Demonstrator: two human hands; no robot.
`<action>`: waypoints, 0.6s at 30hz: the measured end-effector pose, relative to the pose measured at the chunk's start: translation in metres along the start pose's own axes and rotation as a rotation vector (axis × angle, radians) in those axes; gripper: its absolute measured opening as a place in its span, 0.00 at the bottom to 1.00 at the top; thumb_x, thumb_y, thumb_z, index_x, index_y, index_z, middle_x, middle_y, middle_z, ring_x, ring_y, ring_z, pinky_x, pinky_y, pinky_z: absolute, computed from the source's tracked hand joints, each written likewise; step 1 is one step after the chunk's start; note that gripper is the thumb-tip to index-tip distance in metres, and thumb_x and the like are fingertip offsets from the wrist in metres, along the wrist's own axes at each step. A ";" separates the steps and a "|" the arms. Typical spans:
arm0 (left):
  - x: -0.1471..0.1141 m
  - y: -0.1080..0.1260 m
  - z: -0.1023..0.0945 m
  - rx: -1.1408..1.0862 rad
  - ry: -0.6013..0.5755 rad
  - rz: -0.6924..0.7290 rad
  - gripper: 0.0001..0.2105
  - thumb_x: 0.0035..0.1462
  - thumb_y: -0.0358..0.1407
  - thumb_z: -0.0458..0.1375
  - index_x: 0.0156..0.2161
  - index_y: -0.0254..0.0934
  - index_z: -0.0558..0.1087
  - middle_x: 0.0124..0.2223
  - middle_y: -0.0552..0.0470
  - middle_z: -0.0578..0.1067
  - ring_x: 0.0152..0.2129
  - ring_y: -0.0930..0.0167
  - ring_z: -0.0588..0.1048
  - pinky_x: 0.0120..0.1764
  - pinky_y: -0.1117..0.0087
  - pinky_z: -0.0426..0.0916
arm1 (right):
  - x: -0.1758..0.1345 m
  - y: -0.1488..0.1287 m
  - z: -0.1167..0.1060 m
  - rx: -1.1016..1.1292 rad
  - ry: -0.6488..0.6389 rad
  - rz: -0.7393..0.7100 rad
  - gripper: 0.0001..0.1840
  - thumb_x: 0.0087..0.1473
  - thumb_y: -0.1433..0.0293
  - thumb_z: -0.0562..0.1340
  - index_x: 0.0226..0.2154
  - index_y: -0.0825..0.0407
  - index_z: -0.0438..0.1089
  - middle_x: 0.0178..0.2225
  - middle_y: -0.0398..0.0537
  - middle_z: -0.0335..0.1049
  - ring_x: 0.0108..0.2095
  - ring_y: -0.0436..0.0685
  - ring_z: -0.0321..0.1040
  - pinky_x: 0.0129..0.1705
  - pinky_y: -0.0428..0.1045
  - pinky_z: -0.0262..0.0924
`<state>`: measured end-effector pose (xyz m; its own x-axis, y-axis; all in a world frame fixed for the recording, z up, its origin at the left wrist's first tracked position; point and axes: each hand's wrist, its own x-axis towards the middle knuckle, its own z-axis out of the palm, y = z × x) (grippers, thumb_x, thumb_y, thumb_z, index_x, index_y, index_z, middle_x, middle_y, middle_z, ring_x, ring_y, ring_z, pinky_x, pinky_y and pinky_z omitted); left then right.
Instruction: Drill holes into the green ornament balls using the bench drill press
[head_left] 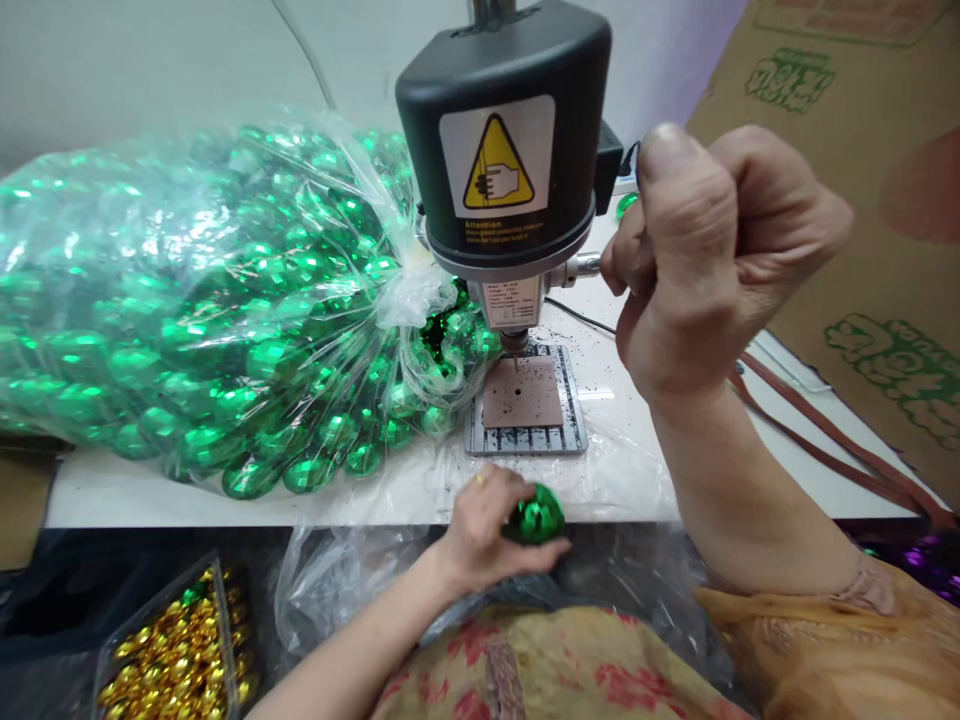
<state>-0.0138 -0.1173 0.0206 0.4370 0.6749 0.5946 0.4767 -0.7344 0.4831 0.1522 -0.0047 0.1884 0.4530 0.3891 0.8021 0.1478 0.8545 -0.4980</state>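
Observation:
Just past the front edge of the table, my left hand (pixel 491 535) pinches a shiny green faceted bauble (pixel 541 513) between thumb and fingers. My right hand (pixel 694 260) is raised and closed in a fist at the side of a small black drill press (pixel 506 130). A metal lever (pixel 586 265) runs from the press into its fingers, which hide the far end. Under the drill's chuck (pixel 514 338), a brown square pad (pixel 517 392) with a dark hole lies on a slotted metal base (pixel 574 440). Dark specks are scattered around the base.
A large clear bag of green baubles (pixel 225 320) fills the table's left side, its gathered neck close to the press. Gold baubles (pixel 169 650) sit in a clear container at lower left. A cardboard box (pixel 862 200) and a brown strap (pixel 832 440) are on the right.

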 end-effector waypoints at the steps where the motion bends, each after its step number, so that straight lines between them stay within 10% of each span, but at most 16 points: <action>1: -0.014 0.005 -0.003 0.049 -0.094 0.106 0.20 0.53 0.49 0.65 0.43 0.38 0.71 0.32 0.49 0.76 0.27 0.69 0.74 0.31 0.68 0.69 | -0.001 0.000 0.000 -0.003 0.010 0.000 0.29 0.57 0.67 0.64 0.17 0.50 0.44 0.16 0.37 0.42 0.16 0.44 0.49 0.22 0.48 0.45; 4: -0.042 0.007 -0.007 0.205 -0.276 0.322 0.23 0.55 0.53 0.63 0.47 0.36 0.72 0.36 0.44 0.78 0.30 0.66 0.75 0.31 0.66 0.71 | -0.003 0.001 0.001 -0.032 0.035 0.021 0.30 0.57 0.65 0.64 0.17 0.50 0.43 0.16 0.37 0.42 0.17 0.44 0.49 0.22 0.47 0.47; 8: -0.017 -0.015 -0.022 0.204 -0.104 0.352 0.14 0.63 0.39 0.58 0.52 0.39 0.70 0.40 0.45 0.78 0.39 0.64 0.77 0.42 0.62 0.75 | -0.003 0.001 0.002 -0.040 0.032 0.029 0.28 0.58 0.68 0.63 0.18 0.51 0.43 0.16 0.38 0.43 0.18 0.44 0.50 0.22 0.47 0.47; 13: 0.087 -0.060 -0.059 0.632 -0.276 -0.292 0.19 0.60 0.19 0.47 0.49 0.37 0.73 0.48 0.42 0.76 0.49 0.62 0.74 0.53 0.58 0.71 | -0.002 0.003 0.002 0.020 0.039 -0.003 0.27 0.58 0.72 0.61 0.17 0.51 0.44 0.16 0.37 0.42 0.17 0.42 0.51 0.22 0.46 0.45; 18: 0.146 -0.098 -0.076 0.732 -0.381 -0.451 0.12 0.55 0.18 0.52 0.37 0.31 0.76 0.39 0.39 0.76 0.44 0.56 0.75 0.49 0.53 0.72 | -0.003 0.002 0.001 0.033 0.034 -0.016 0.27 0.59 0.71 0.60 0.17 0.52 0.44 0.17 0.37 0.40 0.16 0.40 0.51 0.22 0.44 0.46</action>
<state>-0.0547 0.0477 0.1092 0.2525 0.9579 0.1369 0.9663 -0.2568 0.0151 0.1499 -0.0036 0.1852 0.4807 0.3636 0.7980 0.1268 0.8716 -0.4735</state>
